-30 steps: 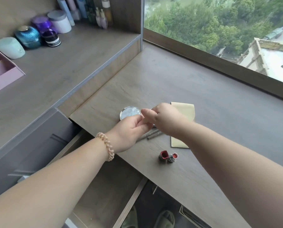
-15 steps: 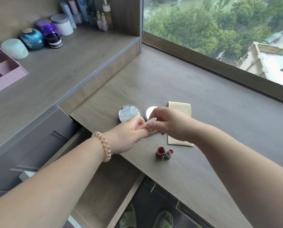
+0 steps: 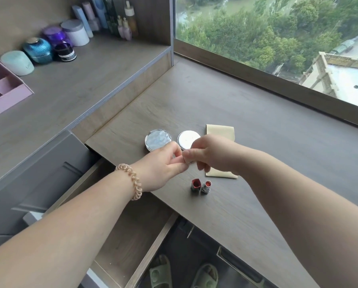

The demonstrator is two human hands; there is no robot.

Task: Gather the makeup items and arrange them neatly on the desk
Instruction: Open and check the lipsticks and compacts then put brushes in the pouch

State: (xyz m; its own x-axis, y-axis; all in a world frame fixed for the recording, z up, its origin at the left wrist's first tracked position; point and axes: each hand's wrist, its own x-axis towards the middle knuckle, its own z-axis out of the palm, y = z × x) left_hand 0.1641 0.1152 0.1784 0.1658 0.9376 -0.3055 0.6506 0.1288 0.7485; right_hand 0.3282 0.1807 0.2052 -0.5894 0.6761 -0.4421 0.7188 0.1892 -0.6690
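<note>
Wood-grain desk (image 3: 246, 125) beneath window; left hand (image 3: 163, 165) and right hand (image 3: 211, 153) meet fingertip to fingertip, pinching a small item, its long axis hidden; two lipsticks (image 3: 201, 186) upright just nearer; two round compacts (image 3: 172, 139) just beyond.

The person is wearing a peach coiled bracelet (image 3: 132, 182) on the left wrist; both forearms are showing bare, without sleeves.

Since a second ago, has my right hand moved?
Yes. The right hand drew back toward the lipsticks, uncovering the white compact it hid before.
</note>
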